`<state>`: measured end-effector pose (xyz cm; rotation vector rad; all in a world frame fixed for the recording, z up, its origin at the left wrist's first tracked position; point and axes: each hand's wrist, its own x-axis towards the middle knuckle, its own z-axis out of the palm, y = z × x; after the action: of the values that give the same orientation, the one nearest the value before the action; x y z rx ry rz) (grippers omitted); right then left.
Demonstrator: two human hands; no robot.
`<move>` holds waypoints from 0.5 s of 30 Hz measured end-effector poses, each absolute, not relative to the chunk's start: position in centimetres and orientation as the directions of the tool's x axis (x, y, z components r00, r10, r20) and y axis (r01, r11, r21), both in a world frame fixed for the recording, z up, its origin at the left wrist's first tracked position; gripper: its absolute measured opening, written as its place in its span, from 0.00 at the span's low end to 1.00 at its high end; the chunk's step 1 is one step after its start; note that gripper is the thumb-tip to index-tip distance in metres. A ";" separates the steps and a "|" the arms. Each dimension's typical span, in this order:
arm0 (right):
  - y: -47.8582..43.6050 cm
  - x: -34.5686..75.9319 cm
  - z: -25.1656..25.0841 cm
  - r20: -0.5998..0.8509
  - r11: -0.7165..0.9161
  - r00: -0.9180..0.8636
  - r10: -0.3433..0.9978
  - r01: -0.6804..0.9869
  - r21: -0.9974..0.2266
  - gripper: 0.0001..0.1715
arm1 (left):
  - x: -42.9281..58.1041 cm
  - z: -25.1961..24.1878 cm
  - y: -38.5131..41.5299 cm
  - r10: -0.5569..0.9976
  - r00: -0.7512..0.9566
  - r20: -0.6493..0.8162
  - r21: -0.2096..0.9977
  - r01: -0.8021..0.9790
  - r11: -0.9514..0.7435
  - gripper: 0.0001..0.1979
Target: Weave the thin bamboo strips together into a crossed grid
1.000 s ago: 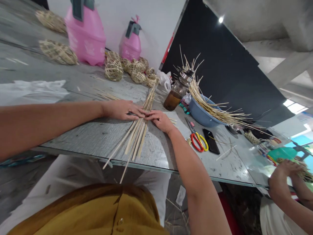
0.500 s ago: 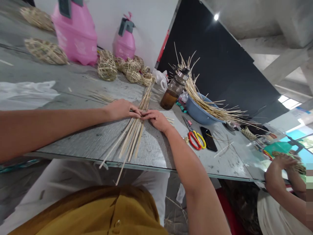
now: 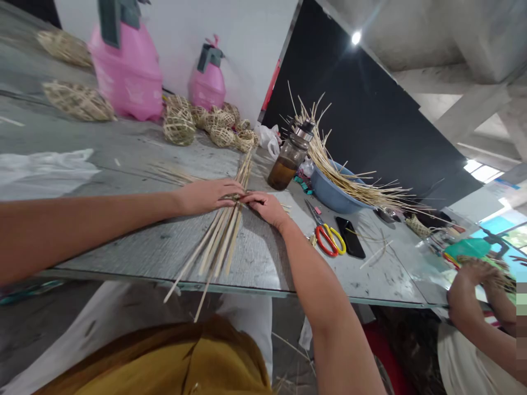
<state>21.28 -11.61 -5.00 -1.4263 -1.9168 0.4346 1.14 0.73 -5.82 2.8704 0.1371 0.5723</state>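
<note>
Pale bamboo strips [image 3: 221,241] lie lengthwise on the table, crossed by other strips [image 3: 175,173] running sideways. Their front ends fan out, and a couple stick out past the table edge. At the crossing, my left hand [image 3: 209,196] comes in from the left, its fingers closed on the strips. My right hand [image 3: 267,209] meets it from the right, with bent fingers pinching at the same spot. The fingertips of both hands nearly touch, and they hide the weave beneath them.
Red-and-yellow scissors [image 3: 326,237] and a black phone [image 3: 349,237] lie to the right. Behind stand a bottle [image 3: 288,159], a blue basin [image 3: 340,192] of long strips, woven balls [image 3: 180,120] and pink sprayers [image 3: 127,71]. A co-worker's hands [image 3: 477,271] are at far right.
The view has tilted slightly, so the scene sits a little lower. Both hands stay at the crossing; the left hand lies flatter and the fingers have shifted slightly.
</note>
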 end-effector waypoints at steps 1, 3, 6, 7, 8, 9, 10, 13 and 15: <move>-11.7 21.2 -5.1 0.332 0.303 -0.096 0.938 0.688 -0.660 0.16 | 1.2 -6.0 0.9 0.128 0.921 0.368 0.217 0.049 -0.975 0.22; -11.9 21.1 -5.0 0.351 0.234 0.042 0.935 0.671 -0.704 0.15 | 1.3 -6.4 1.4 0.123 0.926 0.356 0.217 0.046 -0.975 0.22; -12.0 21.4 -4.1 0.456 0.172 0.301 0.838 0.647 -0.743 0.13 | 1.3 -6.8 1.9 0.094 0.938 0.333 0.224 0.018 -0.974 0.21; -11.9 21.7 -3.6 0.494 0.153 0.391 0.777 0.644 -0.750 0.15 | 1.3 -6.9 2.0 0.078 0.942 0.327 0.223 0.003 -0.975 0.20; -11.8 22.1 -3.0 0.524 0.126 0.476 0.706 0.644 -0.755 0.18 | 1.4 -6.9 2.1 0.066 0.944 0.324 0.223 -0.008 -0.975 0.20; -11.6 22.6 -2.3 0.543 0.088 0.550 0.634 0.647 -0.757 0.23 | 1.4 -7.0 2.2 0.065 0.943 0.326 0.223 -0.010 -0.975 0.20; -11.4 23.2 -1.5 0.559 0.044 0.605 0.568 0.655 -0.754 0.30 | 1.4 -7.1 2.2 0.073 0.941 0.331 0.225 -0.004 -0.974 0.20; -9.9 25.2 0.5 0.614 -0.101 0.663 0.428 0.711 -0.696 0.51 | 1.6 -7.5 2.4 0.111 0.930 0.350 0.235 0.028 -0.972 0.18; -8.4 26.4 1.4 0.633 -0.170 0.654 0.414 0.739 -0.652 0.59 | 1.7 -7.7 2.6 0.110 0.929 0.354 0.246 0.021 -0.969 0.18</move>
<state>26.39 -8.36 1.39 -1.7978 -0.9251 -0.3779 1.72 2.58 -7.74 2.8481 0.0985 0.5427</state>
